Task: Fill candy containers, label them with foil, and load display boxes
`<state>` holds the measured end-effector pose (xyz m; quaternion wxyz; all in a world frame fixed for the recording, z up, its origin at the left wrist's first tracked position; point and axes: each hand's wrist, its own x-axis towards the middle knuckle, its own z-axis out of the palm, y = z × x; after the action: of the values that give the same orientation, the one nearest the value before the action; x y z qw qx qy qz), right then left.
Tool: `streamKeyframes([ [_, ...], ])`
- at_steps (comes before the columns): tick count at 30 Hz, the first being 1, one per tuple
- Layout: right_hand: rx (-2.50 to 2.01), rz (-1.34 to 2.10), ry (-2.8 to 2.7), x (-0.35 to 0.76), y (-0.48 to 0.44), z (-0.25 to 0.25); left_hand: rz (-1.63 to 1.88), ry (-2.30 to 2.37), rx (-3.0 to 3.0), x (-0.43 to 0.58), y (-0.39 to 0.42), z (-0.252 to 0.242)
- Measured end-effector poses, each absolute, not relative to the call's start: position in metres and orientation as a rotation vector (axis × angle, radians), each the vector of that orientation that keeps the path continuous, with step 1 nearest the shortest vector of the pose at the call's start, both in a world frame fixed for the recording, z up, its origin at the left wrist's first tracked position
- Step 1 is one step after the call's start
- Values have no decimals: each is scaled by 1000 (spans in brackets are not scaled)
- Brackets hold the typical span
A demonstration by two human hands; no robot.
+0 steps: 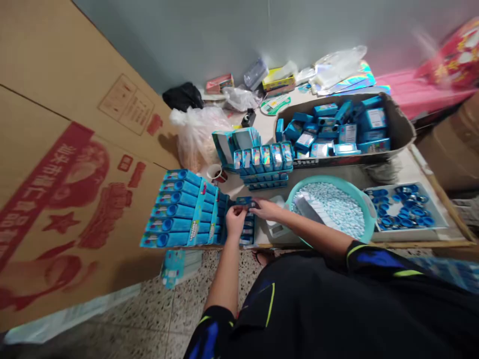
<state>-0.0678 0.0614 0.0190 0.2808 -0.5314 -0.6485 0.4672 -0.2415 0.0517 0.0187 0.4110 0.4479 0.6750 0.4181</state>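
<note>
My left hand (236,218) and my right hand (265,209) meet at the table's front edge, both with fingers pinched on a small blue box (244,200). My fingers cover part of the box. Below them lies a row of similar small blue boxes (247,233), partly hidden by my hands. Left of my left hand rises a tall block of stacked blue display boxes (183,209). Behind my hands stands a tiered group of blue boxes with shiny fronts (264,158). A white device (276,227) sits beside my right forearm.
A turquoise basin (368,204) holds pale pellets and a grey scoop-like piece. Blue-and-silver round pieces fill a white tray (441,219) at right. A cardboard tray (404,132) of blue boxes stands behind. A large carton (75,164) rises at left, near a paper cup (215,173).
</note>
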Motion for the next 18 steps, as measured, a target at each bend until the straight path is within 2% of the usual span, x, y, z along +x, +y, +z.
streamKeyframes([
  [4, -1408, 1401, -1540, -95, 83, -8, 1033, 1731, 1139, -249, 59, 10],
  [8, -1453, 1402, -1348, -98, 83, -25, 1013, 1796, 1182, -259, 62, 5],
  [18, -1415, 1401, -1167, -101, 59, -31, 913, 1927, 1516, -272, 69, -16],
])
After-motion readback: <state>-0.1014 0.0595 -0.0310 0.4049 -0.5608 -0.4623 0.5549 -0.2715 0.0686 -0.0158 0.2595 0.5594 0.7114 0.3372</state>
